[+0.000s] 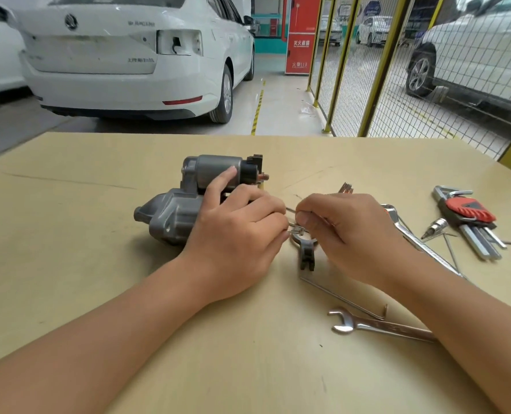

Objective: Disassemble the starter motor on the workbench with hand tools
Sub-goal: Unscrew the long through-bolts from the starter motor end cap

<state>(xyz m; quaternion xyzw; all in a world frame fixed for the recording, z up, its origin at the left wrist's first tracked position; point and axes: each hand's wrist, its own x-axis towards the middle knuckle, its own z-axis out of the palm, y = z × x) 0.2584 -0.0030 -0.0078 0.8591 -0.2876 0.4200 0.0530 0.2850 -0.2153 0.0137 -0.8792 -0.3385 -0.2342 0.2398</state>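
Note:
The grey starter motor (pixel 188 198) lies on its side on the tan workbench (pixel 98 234), its solenoid end with a copper terminal pointing right. My left hand (pixel 236 234) rests against the motor's right side, fingers curled and pinching a small metal part at its tips. My right hand (pixel 346 234) faces it, fingers curled, pinching a thin metal pin or wire between thumb and forefinger. Just below the fingertips lies a dark forked lever (pixel 306 252). What the fingertips hold is mostly hidden.
To the right lie a long wrench (pixel 421 243), a hex key set in a red holder (pixel 472 216), a small bit (pixel 435 228) and thin rods. An open-end spanner (pixel 376 325) lies near my right forearm. White cars and a yellow mesh fence stand beyond the bench.

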